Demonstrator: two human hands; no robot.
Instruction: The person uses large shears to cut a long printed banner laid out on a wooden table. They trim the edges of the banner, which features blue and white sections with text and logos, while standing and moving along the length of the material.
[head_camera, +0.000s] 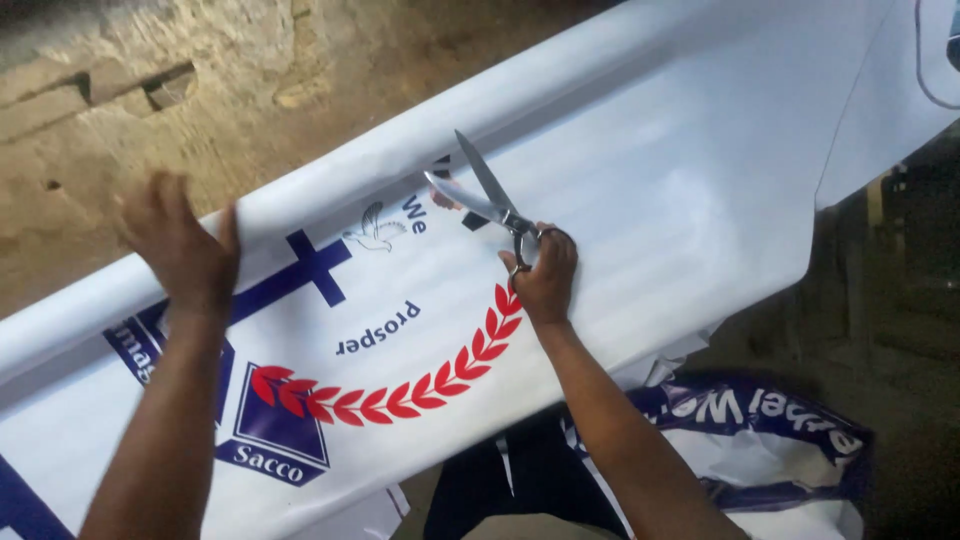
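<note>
- The right hand (545, 275) has its fingers threaded through the loops of a pair of long steel scissors (485, 195), clamped on the handles; the blades stand apart, pointing far and left over the sheet.
- The wide white printed vinyl banner (640, 170) lies spread across the middle of the scene, running from the near left to the far right. The scissors sit over its printed part, just beside a small grey dove emblem (375, 228), as if lined up on the print.
- The left hand (185, 245) is open, fingers together and palm down, pressing on the far rolled edge of the banner at the left. To my eye it holds the sheet flat and taut so that the material does not shift under the blades.
- A curved red laurel-leaf print (400, 385) and a dark blue cross shape (310, 265) lie between the two hands.
- A crumpled piece of blue and white banner material (770, 430) lies low at the near right, apart from the sheet.
- Beyond the far edge is a rough brown earthen wall (200, 80).
- No container shows; I cannot tell what carries the banner.
</note>
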